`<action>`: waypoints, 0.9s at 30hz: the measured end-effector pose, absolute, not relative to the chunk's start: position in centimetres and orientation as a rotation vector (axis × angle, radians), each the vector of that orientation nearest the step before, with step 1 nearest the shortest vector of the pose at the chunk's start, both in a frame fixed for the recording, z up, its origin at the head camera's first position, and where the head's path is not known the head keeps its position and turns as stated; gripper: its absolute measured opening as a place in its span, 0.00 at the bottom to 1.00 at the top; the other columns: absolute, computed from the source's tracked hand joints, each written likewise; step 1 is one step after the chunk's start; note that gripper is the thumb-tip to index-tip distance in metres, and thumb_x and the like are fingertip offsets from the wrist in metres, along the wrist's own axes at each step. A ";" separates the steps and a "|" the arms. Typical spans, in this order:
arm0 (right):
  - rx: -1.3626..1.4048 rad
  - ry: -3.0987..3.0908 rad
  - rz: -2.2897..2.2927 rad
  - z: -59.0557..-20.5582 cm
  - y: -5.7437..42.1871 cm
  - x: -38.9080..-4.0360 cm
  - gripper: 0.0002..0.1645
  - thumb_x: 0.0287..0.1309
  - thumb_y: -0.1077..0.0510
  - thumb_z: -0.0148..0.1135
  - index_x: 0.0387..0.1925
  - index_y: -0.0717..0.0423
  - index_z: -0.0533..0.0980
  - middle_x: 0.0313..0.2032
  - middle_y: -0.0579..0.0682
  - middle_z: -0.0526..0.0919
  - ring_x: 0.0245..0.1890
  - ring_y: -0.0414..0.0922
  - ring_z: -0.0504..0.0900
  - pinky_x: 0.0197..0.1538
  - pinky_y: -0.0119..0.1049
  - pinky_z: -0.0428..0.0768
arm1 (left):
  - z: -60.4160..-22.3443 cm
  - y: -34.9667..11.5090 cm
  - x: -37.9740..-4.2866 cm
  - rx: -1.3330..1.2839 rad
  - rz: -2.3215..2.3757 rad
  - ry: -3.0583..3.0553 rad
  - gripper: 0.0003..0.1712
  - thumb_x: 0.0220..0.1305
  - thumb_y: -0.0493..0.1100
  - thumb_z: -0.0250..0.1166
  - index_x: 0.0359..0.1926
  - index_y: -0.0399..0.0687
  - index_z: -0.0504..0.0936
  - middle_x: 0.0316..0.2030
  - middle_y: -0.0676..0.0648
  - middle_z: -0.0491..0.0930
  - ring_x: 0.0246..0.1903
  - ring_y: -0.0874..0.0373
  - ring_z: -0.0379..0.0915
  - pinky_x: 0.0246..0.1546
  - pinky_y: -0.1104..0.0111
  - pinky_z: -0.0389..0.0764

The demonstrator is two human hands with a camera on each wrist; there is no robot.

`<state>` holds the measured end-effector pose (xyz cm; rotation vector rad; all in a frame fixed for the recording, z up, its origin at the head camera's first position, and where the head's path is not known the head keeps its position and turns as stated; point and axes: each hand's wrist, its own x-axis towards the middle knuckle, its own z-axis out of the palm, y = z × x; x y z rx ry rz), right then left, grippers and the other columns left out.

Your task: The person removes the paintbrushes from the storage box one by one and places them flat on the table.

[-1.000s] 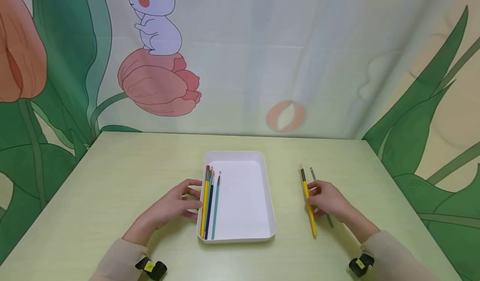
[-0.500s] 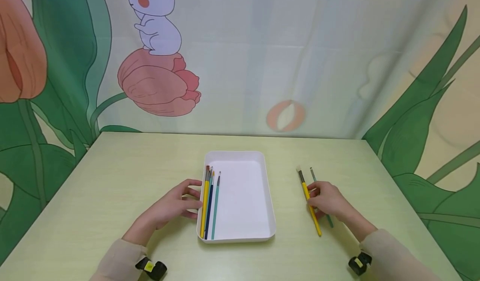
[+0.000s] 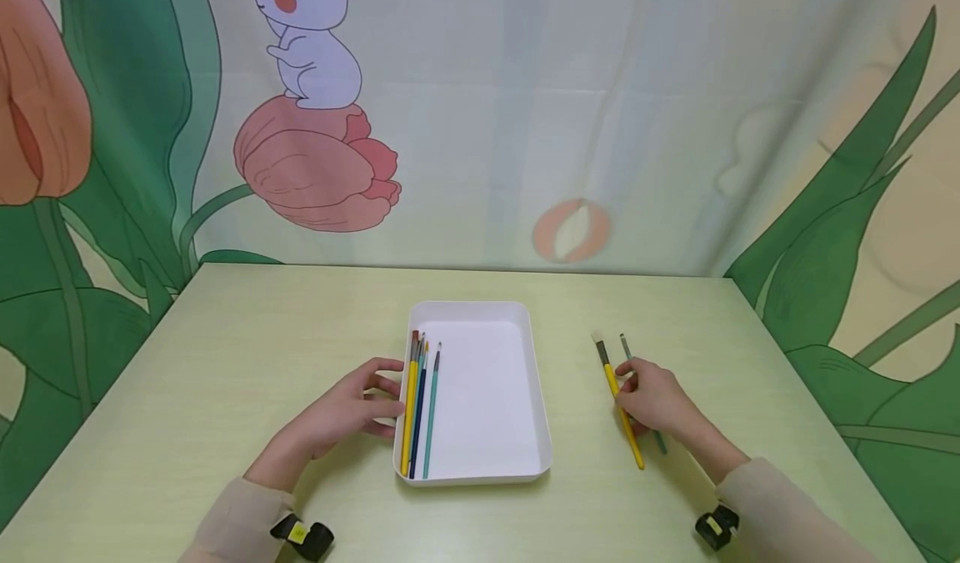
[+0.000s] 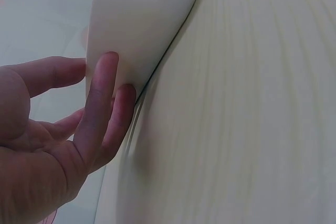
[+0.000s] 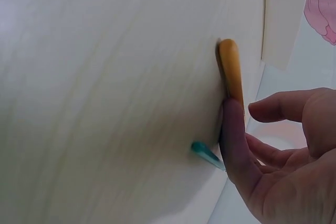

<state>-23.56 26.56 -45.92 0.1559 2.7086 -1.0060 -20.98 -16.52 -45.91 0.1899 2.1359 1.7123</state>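
The left hand rests its fingers against the left wall of a white tray. In the left wrist view those fingers touch the tray's outer side. The right hand holds a yellow-handled paintbrush at mid-handle, between thumb and fingers. Its pale bristles point toward the back, and it lies slanted at table level. Beneath the right hand, partly hidden, lies a thin teal paintbrush. The right wrist view shows the yellow handle's rounded end and the teal tip.
Several paintbrushes, yellow, dark blue and teal, lie lengthwise along the tray's left side, bristles away. The pale wooden table ends at a curtain printed with flowers and a cartoon animal.
The yellow paintbrush has turned slightly: its bristle end went left and its handle end right. The right hand barely shifted. The left hand and tray have stayed put.
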 end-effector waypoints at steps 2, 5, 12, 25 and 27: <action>0.146 2.716 -1.001 -45.8 26.5 -23.5 0.25 0.63 0.66 0.64 0.60 0.68 0.70 0.37 0.57 0.77 0.24 0.47 0.78 0.25 0.36 0.85 | -45.9 -16.5 -21.0 0.188 1.710 2.138 0.36 0.69 0.36 0.67 0.73 0.41 0.61 0.56 0.34 0.70 0.46 0.45 0.79 0.45 0.55 0.87; 0.134 2.724 -0.993 -45.7 26.6 -23.4 0.26 0.65 0.63 0.66 0.60 0.68 0.69 0.37 0.56 0.77 0.23 0.47 0.77 0.25 0.35 0.84 | -45.8 -16.5 -21.0 0.182 1.709 2.136 0.36 0.69 0.36 0.67 0.73 0.41 0.62 0.56 0.34 0.70 0.46 0.45 0.79 0.44 0.55 0.87; 0.126 2.736 -0.974 -45.5 26.6 -23.4 0.27 0.66 0.60 0.67 0.61 0.67 0.69 0.36 0.55 0.78 0.21 0.47 0.77 0.24 0.35 0.81 | -45.8 -16.4 -21.1 0.178 1.712 2.133 0.36 0.69 0.35 0.67 0.73 0.41 0.62 0.56 0.34 0.70 0.46 0.45 0.79 0.44 0.55 0.88; 0.020 2.818 -0.990 -44.8 26.4 -23.5 0.25 0.67 0.58 0.65 0.59 0.68 0.71 0.35 0.55 0.77 0.19 0.45 0.74 0.23 0.35 0.76 | -46.0 -16.5 -21.1 0.188 1.712 2.135 0.37 0.69 0.36 0.67 0.73 0.41 0.62 0.56 0.34 0.70 0.46 0.45 0.79 0.44 0.55 0.88; -0.029 2.840 -1.025 -44.6 26.3 -23.6 0.24 0.68 0.58 0.64 0.58 0.68 0.71 0.35 0.54 0.77 0.19 0.44 0.74 0.22 0.35 0.76 | -46.0 -16.5 -21.1 0.185 1.710 2.137 0.37 0.69 0.36 0.67 0.73 0.42 0.62 0.56 0.35 0.70 0.46 0.45 0.79 0.44 0.55 0.88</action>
